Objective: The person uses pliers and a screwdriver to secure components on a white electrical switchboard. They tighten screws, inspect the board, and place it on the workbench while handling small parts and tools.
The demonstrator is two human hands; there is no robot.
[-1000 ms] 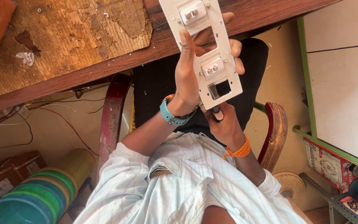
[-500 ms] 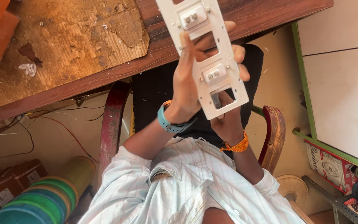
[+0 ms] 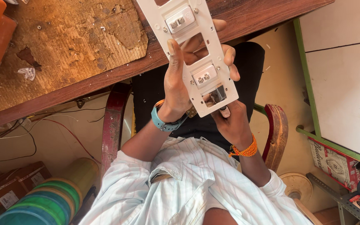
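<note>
Hands (image 3: 180, 79) on white switch plate (image 3: 192, 50)

White switch plate (image 3: 188, 50): one, with two switch modules (image 3: 180, 19) fitted; hands on plate: two; below plate: one wooden chair (image 3: 276, 133); left of chair: one stack of tape rolls (image 3: 42, 204), two cardboard boxes (image 3: 15, 187)

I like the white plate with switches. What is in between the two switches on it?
In the head view, between the upper switch and lower switch on the white plate is an open slot; the left hand shows through it.
</note>
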